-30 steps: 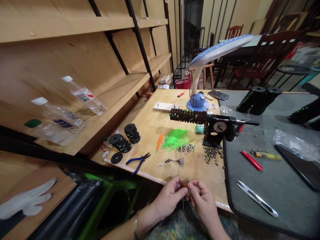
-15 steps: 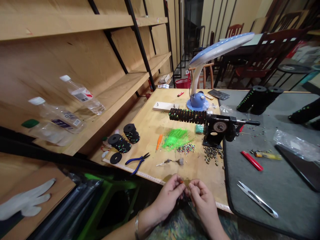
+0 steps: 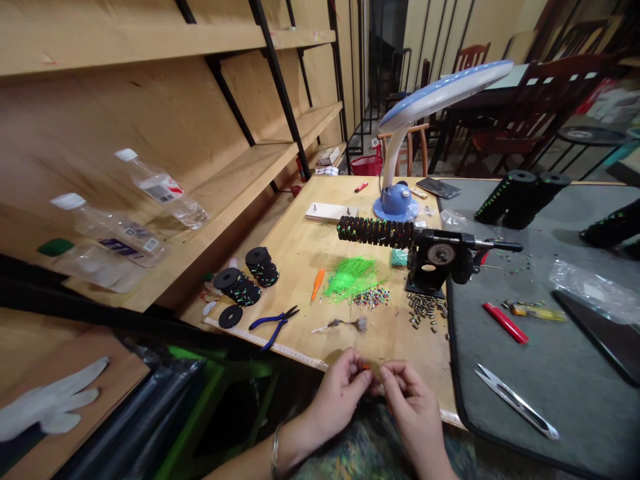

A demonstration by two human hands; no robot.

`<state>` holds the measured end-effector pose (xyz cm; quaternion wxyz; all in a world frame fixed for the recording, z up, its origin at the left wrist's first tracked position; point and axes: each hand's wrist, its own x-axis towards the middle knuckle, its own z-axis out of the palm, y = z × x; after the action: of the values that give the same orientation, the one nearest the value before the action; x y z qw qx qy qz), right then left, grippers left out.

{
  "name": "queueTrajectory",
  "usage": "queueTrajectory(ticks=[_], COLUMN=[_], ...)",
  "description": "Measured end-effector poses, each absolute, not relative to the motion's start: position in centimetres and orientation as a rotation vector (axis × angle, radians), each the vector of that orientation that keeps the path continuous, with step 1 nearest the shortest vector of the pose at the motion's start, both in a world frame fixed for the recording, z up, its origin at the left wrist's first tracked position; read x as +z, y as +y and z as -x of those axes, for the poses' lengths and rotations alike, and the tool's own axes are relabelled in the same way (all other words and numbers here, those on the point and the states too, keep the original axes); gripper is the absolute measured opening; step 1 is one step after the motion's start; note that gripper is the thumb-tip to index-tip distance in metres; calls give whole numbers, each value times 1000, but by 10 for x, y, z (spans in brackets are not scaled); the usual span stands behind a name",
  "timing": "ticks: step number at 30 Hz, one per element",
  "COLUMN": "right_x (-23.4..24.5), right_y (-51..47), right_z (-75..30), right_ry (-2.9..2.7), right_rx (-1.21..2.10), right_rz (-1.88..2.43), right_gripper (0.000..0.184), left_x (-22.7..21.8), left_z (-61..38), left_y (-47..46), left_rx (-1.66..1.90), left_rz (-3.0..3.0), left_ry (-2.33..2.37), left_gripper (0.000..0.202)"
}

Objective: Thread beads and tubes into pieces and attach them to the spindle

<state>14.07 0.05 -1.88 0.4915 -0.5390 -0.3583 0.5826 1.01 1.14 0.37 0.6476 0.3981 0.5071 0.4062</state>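
The workpiece, a small orange-red piece (image 3: 366, 366), is largely covered by fingers and too small for me to identify; it is located at the fingertips of the left hand (image 3: 340, 392), at the near edge of the pale wooden table (image 3: 295, 243). The left hand pinches it between thumb and curled fingers. The right hand (image 3: 413, 405) is positioned just beside it, thumb against bent index finger; I cannot tell whether it grips anything. Containers: three clear plastic bottles (image 3: 159, 189) lie on the wooden shelf (image 3: 230, 215), two white-capped, one green-capped. One small clear packet with teal contents (image 3: 399, 258) lies beside the black metal winding device (image 3: 433, 257). One crumpled clear plastic bag (image 3: 593, 290) lies on the grey rectangular mat (image 3: 475, 333); its contents cannot be made out. Loose stock: one heap of bright green thin strands (image 3: 351, 276), one adjoining heap of multicoloured beads (image 3: 371, 297), and one scatter of small metallic cylinders (image 3: 426, 309), too numerous to count. Hand tools: one pair of blue-handled pliers (image 3: 274, 327), one orange-handled pointed tool (image 3: 317, 283), one pair of silver metal snips (image 3: 520, 404).
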Motion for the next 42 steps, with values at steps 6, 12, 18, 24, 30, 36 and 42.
queueTrajectory(ticks=[6,12,18,24,30,36,42], right_x=[-27,-34,-35,-38,-39,-41,-31], right_y=[3,3,1,-1,-2,-6,-4], right_z=[-138,-139,-137,-135,-134,-134,-134], right_ry=[-881,-887,-884,-862,-789,-802,-827], right_rx=[1457,1542,1545,1554,1557,1555,1547], right_rz=[1280,1213,1206,1176,1186,1194,1232], right_gripper=[39,36,37,37,40,40,46], left_x=[5,3,1,1,-5,-6,-6], left_z=[-10,-11,-11,-10,-12,-12,-9], left_y=[11,10,9,9,6,6,5], left_rx=[895,848,845,890,913,909,868], left_rz=[-929,-879,-865,-835,-710,-580,-448], left_ry=[1137,1089,1086,1056,1065,1095,967], left_gripper=[35,35,37,36,34,38,36])
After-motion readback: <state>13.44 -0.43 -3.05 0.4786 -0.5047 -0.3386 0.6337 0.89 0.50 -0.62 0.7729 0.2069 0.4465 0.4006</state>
